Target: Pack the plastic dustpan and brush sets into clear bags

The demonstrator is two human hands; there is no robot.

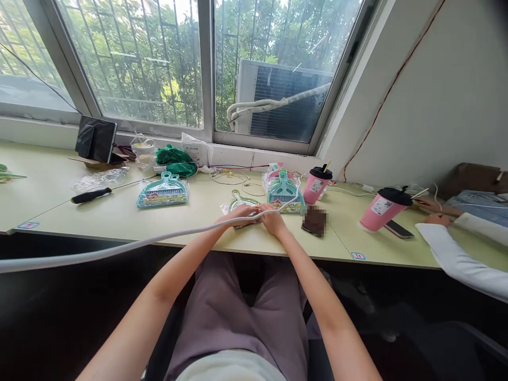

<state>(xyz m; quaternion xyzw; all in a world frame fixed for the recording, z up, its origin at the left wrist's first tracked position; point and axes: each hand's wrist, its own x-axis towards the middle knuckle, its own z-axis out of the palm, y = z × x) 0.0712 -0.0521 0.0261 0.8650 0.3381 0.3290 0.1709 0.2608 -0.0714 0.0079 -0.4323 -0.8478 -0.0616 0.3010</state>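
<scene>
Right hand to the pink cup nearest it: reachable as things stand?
Probably yes: the cup stands close by. The right hand would leave the bagged dustpan set, then pass the stacked sets and dark item; the white cable might get in the way.

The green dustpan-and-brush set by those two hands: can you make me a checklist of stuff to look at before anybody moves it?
1. Both hands at the dustpan-and-brush set: ok, left hand and right hand meet at its near end.
2. Nothing crossing the view of the hands: not ok, a white cable passes in front of them.
3. Plastic wrapper closed: cannot tell, the hands cover part of the set.
4. Screwdriver away from the hands: ok, it lies well to the left.
5. Lid on the nearer pink cup: ok.
</scene>
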